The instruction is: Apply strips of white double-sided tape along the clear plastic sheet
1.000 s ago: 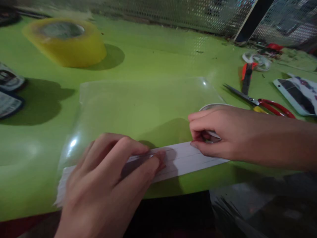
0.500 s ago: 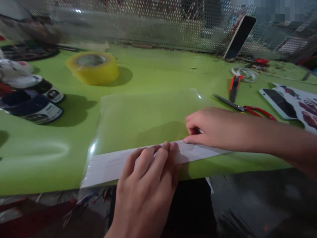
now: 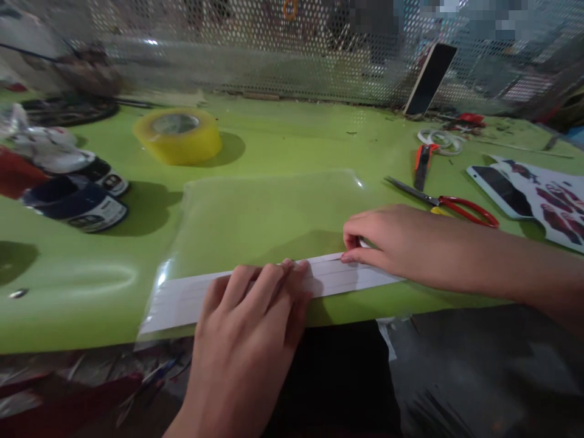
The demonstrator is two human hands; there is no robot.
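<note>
A clear plastic bag lies flat on the green table, its white lined strip along the near edge. My left hand presses flat on the middle of the strip, fingers together. My right hand rests at the strip's right end, thumb and fingers pinched on a small whitish thing that is mostly hidden under the hand.
A yellow tape roll stands at the back left. Small shoes lie at the left edge. Red-handled scissors, an orange cutter and printed sheets lie at the right. A perforated metal screen closes the back.
My left hand has slid from the strip's left part to its middle and now lies flat. The view has tilted up and pulled back. My right hand stays at the right end.
</note>
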